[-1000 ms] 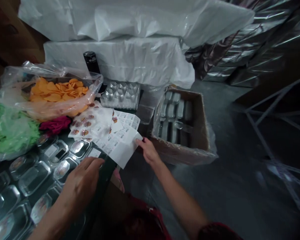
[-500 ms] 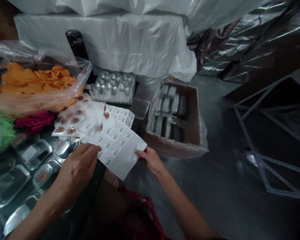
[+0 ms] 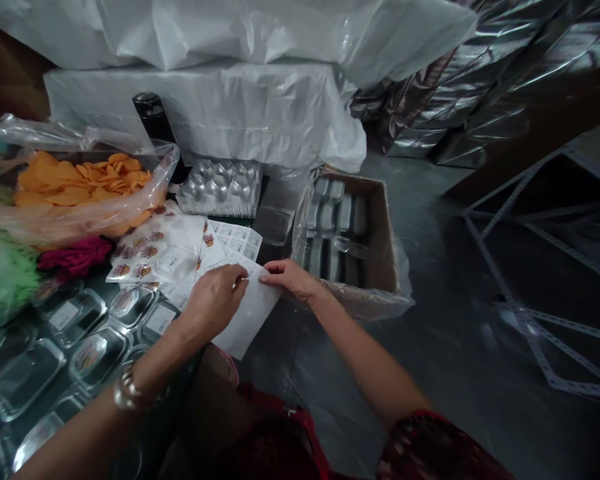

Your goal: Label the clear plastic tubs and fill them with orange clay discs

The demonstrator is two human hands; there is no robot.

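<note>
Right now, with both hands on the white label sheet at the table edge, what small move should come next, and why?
Probably peel one label free: the left hand pinches at the sticker sheet while the right hand holds its far edge, and lidded clear trays lie just left of it, some already labelled.

The left hand [image 3: 215,300] covers much of the label sheet [image 3: 245,320]; its print is too small to read. The trays [image 3: 25,373] run off the lower left edge.

We see bare forearms; left hand [image 3: 215,300], right hand [image 3: 290,278]. We note silver bracelet [image 3: 126,393] at left wrist, dark red patterned sleeve [image 3: 430,450] on right arm.
</note>
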